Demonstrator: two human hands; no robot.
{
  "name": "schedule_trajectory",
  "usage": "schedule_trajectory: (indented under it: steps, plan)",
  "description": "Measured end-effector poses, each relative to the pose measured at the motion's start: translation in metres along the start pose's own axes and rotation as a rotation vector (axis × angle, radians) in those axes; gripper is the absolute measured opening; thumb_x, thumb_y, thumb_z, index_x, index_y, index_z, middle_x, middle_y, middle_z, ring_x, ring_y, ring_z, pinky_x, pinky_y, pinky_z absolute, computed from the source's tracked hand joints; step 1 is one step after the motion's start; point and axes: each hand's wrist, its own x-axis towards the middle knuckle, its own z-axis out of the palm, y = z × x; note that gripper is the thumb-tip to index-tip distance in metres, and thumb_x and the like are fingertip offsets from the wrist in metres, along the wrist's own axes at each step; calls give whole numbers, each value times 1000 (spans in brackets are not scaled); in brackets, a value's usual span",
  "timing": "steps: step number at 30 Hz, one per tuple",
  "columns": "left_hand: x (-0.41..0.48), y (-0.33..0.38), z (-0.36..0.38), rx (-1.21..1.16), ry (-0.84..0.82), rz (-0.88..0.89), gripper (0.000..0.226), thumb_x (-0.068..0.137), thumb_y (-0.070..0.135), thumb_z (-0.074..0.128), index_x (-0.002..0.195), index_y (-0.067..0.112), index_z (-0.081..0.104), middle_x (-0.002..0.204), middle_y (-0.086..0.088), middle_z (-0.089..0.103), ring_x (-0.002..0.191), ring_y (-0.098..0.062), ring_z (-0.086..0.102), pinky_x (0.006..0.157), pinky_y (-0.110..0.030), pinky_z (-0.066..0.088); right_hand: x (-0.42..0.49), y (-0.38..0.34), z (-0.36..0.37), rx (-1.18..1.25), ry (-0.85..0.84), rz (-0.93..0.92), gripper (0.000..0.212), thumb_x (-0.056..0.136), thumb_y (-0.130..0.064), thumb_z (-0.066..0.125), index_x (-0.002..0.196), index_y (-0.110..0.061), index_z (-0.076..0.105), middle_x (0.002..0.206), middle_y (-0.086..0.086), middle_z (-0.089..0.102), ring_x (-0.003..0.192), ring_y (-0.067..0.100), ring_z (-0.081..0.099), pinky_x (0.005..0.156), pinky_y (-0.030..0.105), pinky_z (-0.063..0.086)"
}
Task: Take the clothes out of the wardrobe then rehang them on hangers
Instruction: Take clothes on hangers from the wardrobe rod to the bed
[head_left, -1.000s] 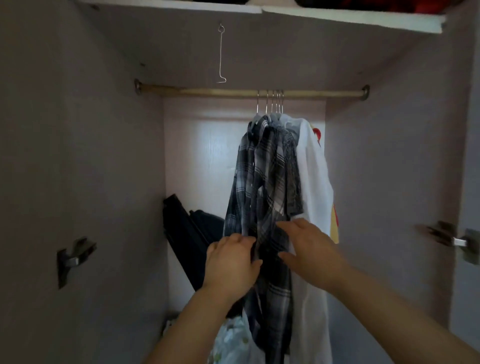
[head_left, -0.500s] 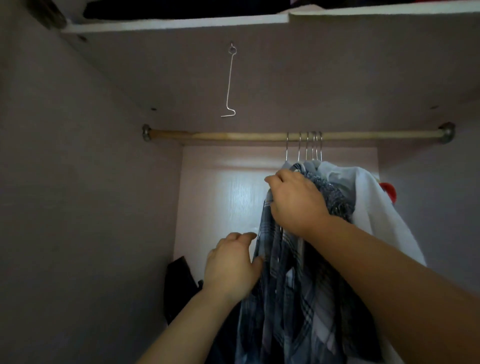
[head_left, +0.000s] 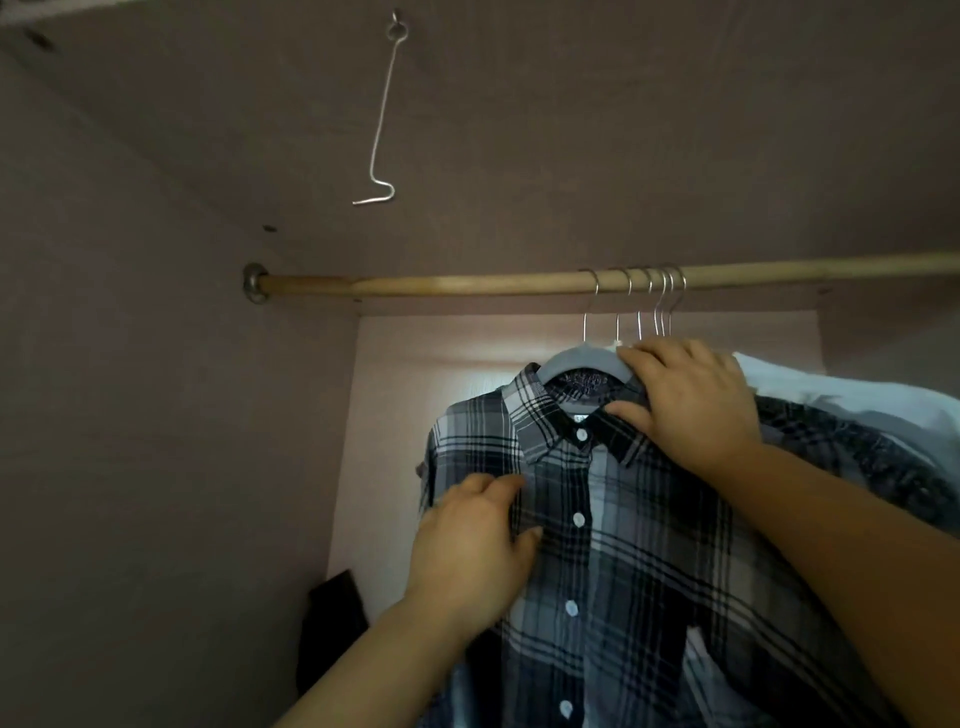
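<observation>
Crowded in just right of the plaid shirt (head_left: 623, 519): a dark patterned garment (head_left: 872, 457) against its far shoulder and a white garment (head_left: 841, 395) behind that, with more hanger hooks (head_left: 662, 306) bunched on the wooden rail (head_left: 467, 285) close beside its own. Overhead, dangling from the wardrobe ceiling, a bent wire hook (head_left: 382, 114); low in the back left corner, dark clothes (head_left: 332, 618). Hung from the rail on a grey hanger (head_left: 571, 361), buttoned front facing the camera. Clasped at the hanger's shoulder by the right hand (head_left: 691, 405), fingers curled over the top, thumb on the collar. Touched on the chest by the left hand (head_left: 472, 551), fingers bent on the cloth; cannot tell whether any fabric is pinched. Half a second ago hung edge-on, packed into the bunch; now swung round to face out, its hook drawn slightly left of the rest, and the left hand higher on the front.
</observation>
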Motion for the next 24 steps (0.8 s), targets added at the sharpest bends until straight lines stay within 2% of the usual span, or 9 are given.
schedule_trajectory:
  steps: [4,8,11,15,20,24]
  plan:
    - [10,-2,4,21,1,-12,54,92,40,50,142,29,33,137,5,42,126,-16,38,105,-34,35,9,-7,16,-58,72,-41,85,63,-69,63,125,-12,55,120,8,59,105,32,53,86,42,41]
    - [15,-3,7,22,3,-9,54,92,39,51,142,29,33,135,5,43,126,-15,39,105,-34,35,15,-12,24,-167,109,-128,88,58,-60,76,123,-6,56,111,11,62,98,33,56,81,40,44]
    - [13,-7,9,25,3,15,54,92,40,50,142,30,32,137,6,42,126,-14,38,106,-31,34,18,-10,27,-260,76,-167,90,59,-55,78,126,0,53,110,14,61,99,31,56,80,38,44]
    - [12,-14,10,52,7,38,54,93,41,48,142,33,30,140,10,39,129,-10,35,108,-28,31,22,-1,29,-283,108,-245,91,48,-46,87,115,9,59,95,22,63,82,36,59,70,38,50]
    - [14,-17,0,35,54,74,55,93,41,48,143,34,27,142,10,35,130,-9,32,108,-25,29,32,3,12,-248,161,-268,85,51,-42,87,114,7,60,99,21,64,76,34,60,48,32,50]
    - [18,-12,-19,43,219,97,63,93,41,48,146,33,17,146,9,26,134,-11,24,110,-28,24,27,-4,-13,-175,255,-294,83,58,-41,83,122,6,56,107,22,61,81,37,61,43,33,49]
